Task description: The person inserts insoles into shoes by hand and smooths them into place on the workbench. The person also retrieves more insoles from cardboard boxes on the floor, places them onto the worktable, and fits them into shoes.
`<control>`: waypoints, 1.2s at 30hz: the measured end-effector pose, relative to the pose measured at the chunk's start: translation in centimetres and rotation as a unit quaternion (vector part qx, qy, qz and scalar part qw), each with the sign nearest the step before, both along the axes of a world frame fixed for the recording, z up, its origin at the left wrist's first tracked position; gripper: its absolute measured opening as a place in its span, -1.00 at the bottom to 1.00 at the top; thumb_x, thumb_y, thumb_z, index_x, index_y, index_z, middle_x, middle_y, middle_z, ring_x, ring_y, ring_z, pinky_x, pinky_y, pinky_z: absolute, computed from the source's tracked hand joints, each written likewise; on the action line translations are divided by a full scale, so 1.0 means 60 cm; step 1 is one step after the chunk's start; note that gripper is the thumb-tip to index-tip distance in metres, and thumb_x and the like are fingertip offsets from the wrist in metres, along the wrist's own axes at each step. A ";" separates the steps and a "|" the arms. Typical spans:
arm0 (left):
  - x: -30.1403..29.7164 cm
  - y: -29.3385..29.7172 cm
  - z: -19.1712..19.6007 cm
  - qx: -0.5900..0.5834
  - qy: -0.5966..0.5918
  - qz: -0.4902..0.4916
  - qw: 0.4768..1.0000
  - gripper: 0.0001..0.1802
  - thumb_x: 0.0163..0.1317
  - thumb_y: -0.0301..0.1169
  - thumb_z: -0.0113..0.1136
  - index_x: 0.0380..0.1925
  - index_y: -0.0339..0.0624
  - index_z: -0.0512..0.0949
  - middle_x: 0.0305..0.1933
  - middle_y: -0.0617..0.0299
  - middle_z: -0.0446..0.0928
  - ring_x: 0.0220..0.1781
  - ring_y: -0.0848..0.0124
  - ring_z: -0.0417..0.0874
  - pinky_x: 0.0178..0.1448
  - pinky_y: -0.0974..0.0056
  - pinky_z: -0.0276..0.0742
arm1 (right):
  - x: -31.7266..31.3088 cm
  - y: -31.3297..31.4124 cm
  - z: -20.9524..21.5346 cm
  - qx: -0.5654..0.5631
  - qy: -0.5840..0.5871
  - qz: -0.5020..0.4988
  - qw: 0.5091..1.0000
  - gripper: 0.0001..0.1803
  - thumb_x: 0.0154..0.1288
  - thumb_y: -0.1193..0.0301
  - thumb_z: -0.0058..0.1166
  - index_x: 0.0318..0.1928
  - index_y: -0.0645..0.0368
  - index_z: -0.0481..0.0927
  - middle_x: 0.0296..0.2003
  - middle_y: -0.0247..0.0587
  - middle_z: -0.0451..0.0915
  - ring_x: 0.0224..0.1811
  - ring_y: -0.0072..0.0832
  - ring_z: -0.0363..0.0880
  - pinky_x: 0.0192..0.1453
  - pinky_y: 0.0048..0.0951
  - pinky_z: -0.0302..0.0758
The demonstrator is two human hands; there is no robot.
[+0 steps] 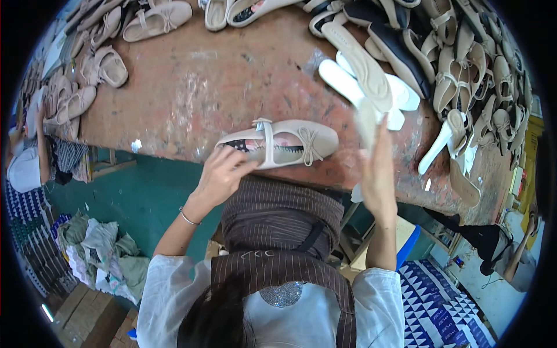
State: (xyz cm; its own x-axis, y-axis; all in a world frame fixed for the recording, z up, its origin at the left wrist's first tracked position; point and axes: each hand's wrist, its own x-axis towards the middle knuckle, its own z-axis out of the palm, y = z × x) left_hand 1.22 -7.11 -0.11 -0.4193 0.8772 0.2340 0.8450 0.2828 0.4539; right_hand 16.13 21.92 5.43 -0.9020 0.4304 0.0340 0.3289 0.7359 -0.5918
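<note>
A beige flat shoe [322, 137] with a strap and a small bow lies on its sole near the table's front edge, toe to the right. Its inside shows a dark, patterned lining. My left hand [223, 171] is closed on the near rim at the heel, fingertips at the opening. To the right, my right hand [380, 174] is raised and smeared by motion, with a pale insole [365, 124] between its fingers. Just beyond it, a beige insole [357, 61] lies across several white insoles [339, 81].
The worn reddish table [191, 87] carries many beige shoes [455, 75] heaped along the right. More shoes [159, 20] line the far edge and left side. At the right, a loose insole [464, 184] overhangs the front edge. Other people sit at both sides.
</note>
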 end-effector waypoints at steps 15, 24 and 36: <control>0.019 0.022 -0.050 0.181 -0.305 0.377 0.855 -0.29 0.05 -0.51 0.49 0.22 -0.45 0.44 -0.07 0.14 0.37 -0.29 0.50 0.57 -0.32 0.43 0.64 | -0.080 -0.131 -0.098 0.043 0.099 0.191 0.976 -0.72 -0.02 0.57 0.28 -0.23 0.10 0.79 -0.03 -0.14 0.66 0.04 -0.21 0.59 0.14 -0.17 0.43; -0.008 0.018 -0.071 0.203 -0.319 0.355 0.855 -0.37 -0.06 -0.52 0.57 0.08 -0.41 0.57 -0.07 0.19 0.40 -0.33 0.57 0.54 -0.35 0.48 0.62 | -0.148 -0.183 -0.135 -0.044 0.144 0.162 0.975 -0.84 -0.09 0.57 0.23 -0.39 0.21 0.72 -0.28 -0.14 0.60 -0.16 -0.19 0.60 0.01 -0.20 0.54; -0.043 0.027 -0.101 0.227 -0.312 0.390 0.836 -0.75 0.00 -0.55 0.50 -0.27 -0.33 0.72 -0.41 0.30 0.51 -0.51 0.62 0.42 -0.49 0.44 0.29 | -0.153 -0.173 -0.145 0.063 0.117 0.293 0.947 -0.68 0.02 0.53 0.11 -0.14 0.30 0.66 -0.14 -0.11 0.58 -0.08 -0.22 0.58 0.06 -0.26 0.52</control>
State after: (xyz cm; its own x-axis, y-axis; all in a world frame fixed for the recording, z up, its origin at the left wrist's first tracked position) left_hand -1.38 -5.47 -6.18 -0.9871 0.1601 -0.0087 0.0429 0.3160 0.9478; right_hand 6.96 11.56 -3.26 -0.9460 -0.1628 0.2805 -0.2875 0.8211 -0.4931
